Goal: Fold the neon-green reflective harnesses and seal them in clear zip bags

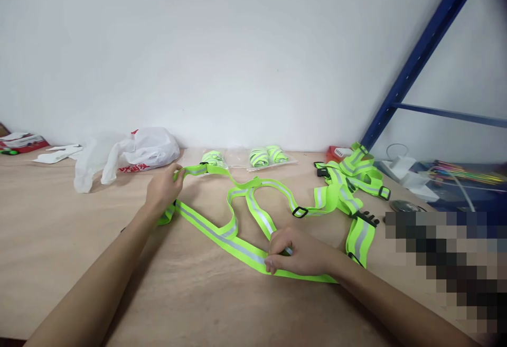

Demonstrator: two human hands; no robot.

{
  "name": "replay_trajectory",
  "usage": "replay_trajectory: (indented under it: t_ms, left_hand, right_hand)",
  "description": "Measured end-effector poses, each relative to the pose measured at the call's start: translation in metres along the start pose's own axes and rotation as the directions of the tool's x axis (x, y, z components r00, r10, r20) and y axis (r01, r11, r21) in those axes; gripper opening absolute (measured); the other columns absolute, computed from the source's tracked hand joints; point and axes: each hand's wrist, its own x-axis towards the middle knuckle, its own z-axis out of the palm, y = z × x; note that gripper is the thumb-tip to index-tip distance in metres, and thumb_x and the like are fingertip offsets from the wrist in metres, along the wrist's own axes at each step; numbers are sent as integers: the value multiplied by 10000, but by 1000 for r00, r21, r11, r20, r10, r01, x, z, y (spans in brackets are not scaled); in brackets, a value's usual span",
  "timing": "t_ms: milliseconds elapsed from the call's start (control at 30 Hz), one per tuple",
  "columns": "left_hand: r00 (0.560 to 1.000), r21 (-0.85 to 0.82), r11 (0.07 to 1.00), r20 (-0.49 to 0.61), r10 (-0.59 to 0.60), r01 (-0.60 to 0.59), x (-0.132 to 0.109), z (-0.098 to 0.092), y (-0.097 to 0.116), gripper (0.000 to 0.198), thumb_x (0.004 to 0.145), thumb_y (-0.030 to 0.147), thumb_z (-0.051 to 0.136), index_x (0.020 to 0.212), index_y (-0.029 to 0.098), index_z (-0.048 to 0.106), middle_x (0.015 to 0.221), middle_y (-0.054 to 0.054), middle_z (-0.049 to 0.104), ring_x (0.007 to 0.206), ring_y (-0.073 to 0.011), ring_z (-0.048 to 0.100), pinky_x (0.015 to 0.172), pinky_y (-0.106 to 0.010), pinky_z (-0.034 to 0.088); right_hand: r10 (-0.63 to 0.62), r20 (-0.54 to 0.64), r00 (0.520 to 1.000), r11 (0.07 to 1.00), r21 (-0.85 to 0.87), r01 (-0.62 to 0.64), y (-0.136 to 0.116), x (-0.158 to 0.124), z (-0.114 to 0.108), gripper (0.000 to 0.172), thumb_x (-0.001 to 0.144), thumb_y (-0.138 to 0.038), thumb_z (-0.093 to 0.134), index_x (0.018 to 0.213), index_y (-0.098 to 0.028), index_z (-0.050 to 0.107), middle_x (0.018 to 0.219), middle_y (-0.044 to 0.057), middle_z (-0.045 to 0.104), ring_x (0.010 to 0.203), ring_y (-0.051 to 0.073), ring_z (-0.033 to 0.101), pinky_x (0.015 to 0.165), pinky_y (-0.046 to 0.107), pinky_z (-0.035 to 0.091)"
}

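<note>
A neon-green reflective harness (pixel 216 232) with a silver stripe is spread across the wooden table, its straps forming loops. My left hand (pixel 162 191) is closed around its left end, where an upper and a lower strap meet. My right hand (pixel 291 252) pinches the lower strap near the spot where an inner strap joins it. A black slide buckle (pixel 300 212) sits on the upper strap, right of centre. At the right end a black side-release clip (pixel 368 218) is attached to a wide strap piece. My fingers hide parts of the straps.
More green straps (pixel 358 165) lie heaped at the right. Clear packets (pixel 263 158) with rolled green straps rest by the wall. A white plastic bag (pixel 152 146) is at the back left. A blue metal frame (pixel 415 62) slants up at right, near a dark mouse (pixel 406 206).
</note>
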Motion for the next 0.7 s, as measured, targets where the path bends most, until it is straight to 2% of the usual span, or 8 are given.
replay_trajectory:
  t_ms: [100, 167, 267, 367, 467, 600, 633, 700]
  left_hand:
    - [998, -62, 996, -6, -62, 62, 4, -5, -8, 325, 898, 469, 495, 1020, 225, 673, 779, -68, 712, 685, -273, 641, 555, -282, 337]
    - [993, -163, 980, -2, -119, 117, 7, -8, -15, 311, 865, 468, 533, 969, 218, 685, 748, -52, 704, 649, -252, 634, 566, -279, 372]
    - [980, -295, 935, 29, -195, 195, 10, -10, -26, 279, 817, 446, 565, 885, 203, 683, 636, -18, 643, 574, -213, 588, 543, -269, 384]
    - [973, -392, 893, 32, -227, 221, 11, -11, -35, 280, 777, 455, 602, 850, 194, 672, 575, 3, 580, 543, -187, 548, 509, -259, 373]
    - [961, -568, 786, 33, -274, 244, 13, -18, -43, 309, 725, 473, 680, 842, 188, 650, 555, 27, 530, 492, -141, 488, 465, -241, 350]
    - [951, -822, 485, 220, -217, 300, 17, -37, -62, 329, 712, 471, 727, 809, 203, 564, 458, 98, 333, 368, -62, 249, 375, -212, 203]
    - [945, -836, 442, 268, -186, 325, 18, -42, -69, 332, 731, 484, 712, 782, 207, 536, 434, 107, 280, 354, -56, 203, 366, -213, 177]
    - [926, -817, 436, 328, -186, 377, 20, -50, -84, 360, 776, 528, 662, 733, 212, 493, 400, 110, 221, 334, -53, 170, 355, -216, 174]
  right_hand:
    - [72, 137, 988, 992, 95, -85, -5, 0, -3, 497, 909, -522, 543, 599, -173, 714, 467, -18, 525, 463, 95, 427, 473, 229, 322]
    - [137, 177, 975, 982, 105, -157, -9, 1, -5, 552, 909, -532, 523, 500, -169, 596, 433, -34, 423, 428, 77, 320, 441, 243, 246]
    - [202, 173, 964, 977, 29, -209, -12, 2, -6, 600, 897, -537, 530, 443, -187, 351, 447, -54, 265, 434, 64, 190, 441, 266, 156]
    - [207, 145, 968, 977, -82, -197, -11, 3, -6, 606, 889, -524, 546, 476, -188, 255, 490, -55, 185, 456, 65, 144, 461, 279, 116]
    - [217, 107, 970, 958, -214, -190, -7, 3, -6, 591, 889, -500, 554, 486, -184, 260, 500, -50, 177, 462, 75, 142, 474, 294, 111]
    - [273, 31, 961, 890, -387, -241, 2, 4, -10, 577, 870, -495, 579, 462, -189, 310, 478, -33, 260, 448, 89, 195, 495, 303, 144]
    - [286, 0, 958, 871, -417, -260, 5, 5, -12, 573, 869, -507, 578, 450, -193, 344, 468, -25, 304, 439, 92, 218, 501, 304, 157]
    - [301, -55, 952, 842, -453, -292, 12, 6, -15, 574, 873, -541, 564, 432, -204, 417, 459, -1, 401, 423, 101, 268, 509, 309, 182]
